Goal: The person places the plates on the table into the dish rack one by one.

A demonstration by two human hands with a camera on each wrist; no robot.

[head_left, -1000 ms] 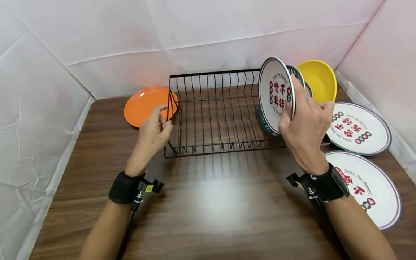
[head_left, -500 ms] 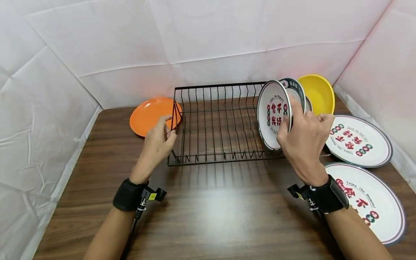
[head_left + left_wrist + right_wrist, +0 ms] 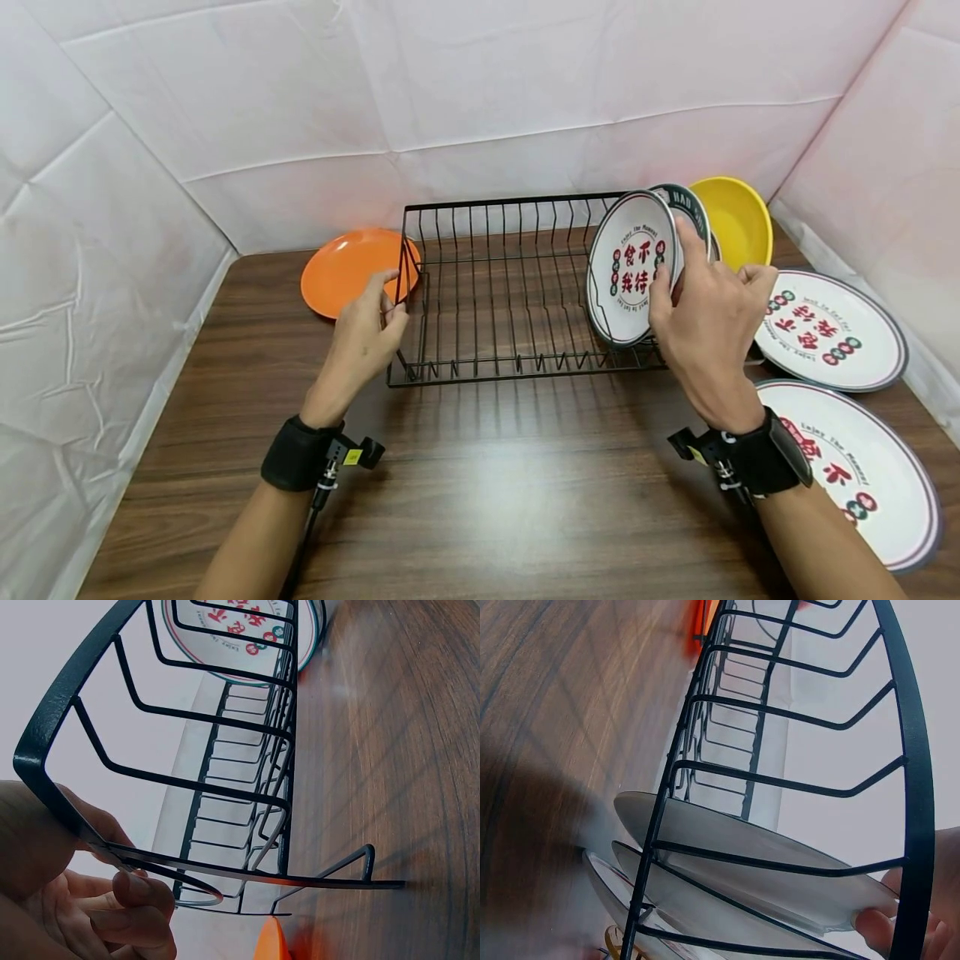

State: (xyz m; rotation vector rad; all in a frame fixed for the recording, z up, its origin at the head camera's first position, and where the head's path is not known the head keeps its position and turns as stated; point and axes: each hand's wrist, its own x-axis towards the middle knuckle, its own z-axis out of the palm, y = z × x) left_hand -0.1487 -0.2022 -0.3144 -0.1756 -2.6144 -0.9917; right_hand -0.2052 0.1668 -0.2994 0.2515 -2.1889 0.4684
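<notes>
White plate (image 3: 632,268) sits left of right fingers (image 3: 692,242), edge pinched; left fingers (image 3: 375,290) grip rack (image 3: 492,292)

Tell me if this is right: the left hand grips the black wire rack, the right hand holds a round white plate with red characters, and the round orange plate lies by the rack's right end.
No: the round orange plate lies by the left end of the rack, as the head view shows. The rest stands.
</notes>
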